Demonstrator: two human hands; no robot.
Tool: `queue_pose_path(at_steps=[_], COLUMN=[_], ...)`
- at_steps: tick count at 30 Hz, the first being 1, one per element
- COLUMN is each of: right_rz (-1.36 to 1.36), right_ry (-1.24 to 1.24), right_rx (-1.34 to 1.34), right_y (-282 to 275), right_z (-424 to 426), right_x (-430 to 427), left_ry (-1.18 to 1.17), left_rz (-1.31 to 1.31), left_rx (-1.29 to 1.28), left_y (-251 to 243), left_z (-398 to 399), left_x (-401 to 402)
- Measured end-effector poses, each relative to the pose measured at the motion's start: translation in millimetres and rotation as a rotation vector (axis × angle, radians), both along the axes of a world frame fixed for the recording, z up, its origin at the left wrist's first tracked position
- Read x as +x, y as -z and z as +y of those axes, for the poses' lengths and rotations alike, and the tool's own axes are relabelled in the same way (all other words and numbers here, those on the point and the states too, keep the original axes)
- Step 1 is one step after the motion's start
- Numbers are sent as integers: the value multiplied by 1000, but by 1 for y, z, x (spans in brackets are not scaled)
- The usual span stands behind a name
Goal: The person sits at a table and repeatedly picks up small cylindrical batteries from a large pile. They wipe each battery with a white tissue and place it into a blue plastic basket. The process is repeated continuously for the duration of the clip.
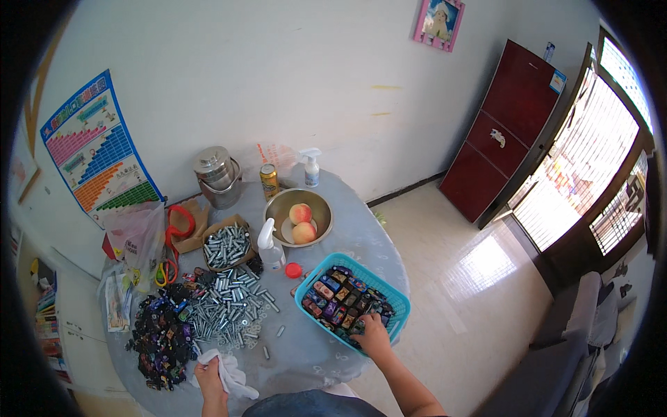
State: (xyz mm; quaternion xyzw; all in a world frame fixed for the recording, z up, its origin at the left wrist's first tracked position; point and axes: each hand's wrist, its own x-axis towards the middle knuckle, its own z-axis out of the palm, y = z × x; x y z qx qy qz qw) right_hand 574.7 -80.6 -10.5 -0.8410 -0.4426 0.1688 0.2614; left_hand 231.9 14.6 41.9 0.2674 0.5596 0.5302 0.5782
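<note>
My left hand (209, 376) grips a white cloth (232, 376) at the table's near edge, beside a heap of small black printed pieces (161, 339). My right hand (373, 336) reaches into a turquoise plastic basket (398, 302), its thumb and fingers around a small dark printed case (358, 327). Rows of similar colourful cases (341, 294) fill that basket. Between the black heap and the basket lies a spread of small silvery metal cylinders (229, 307). More cylinders (226, 245) fill an open cardboard box behind them. A few lie loose nearer the basket.
A steel bowl (327, 224) holds two peaches (302, 224). Around it stand a spray bottle (272, 253), a red cap (293, 270), a drink can (269, 182), another spray bottle (311, 169) and a lidded steel pail (219, 177). Scissors (167, 272) and a plastic bag (136, 237) lie left.
</note>
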Motion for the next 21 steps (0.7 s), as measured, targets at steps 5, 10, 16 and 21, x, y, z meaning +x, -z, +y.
queue_pose_path(at_steps=[5, 10, 16, 21], right_rz=[126, 27, -134, 10], right_ry=[-10, -5, 7, -141], right_rx=[23, -13, 177, 335], right_y=[33, 7, -26, -53], right_z=[-4, 3, 10, 37], right_x=[9, -4, -25, -85], left_ry=[-30, -14, 156, 201], left_rz=[-9, -26, -282, -499], left_rx=[13, 15, 95, -10], left_y=[6, 5, 18, 11], left_z=[0, 0, 4, 4], left_x=[-5, -19, -59, -104])
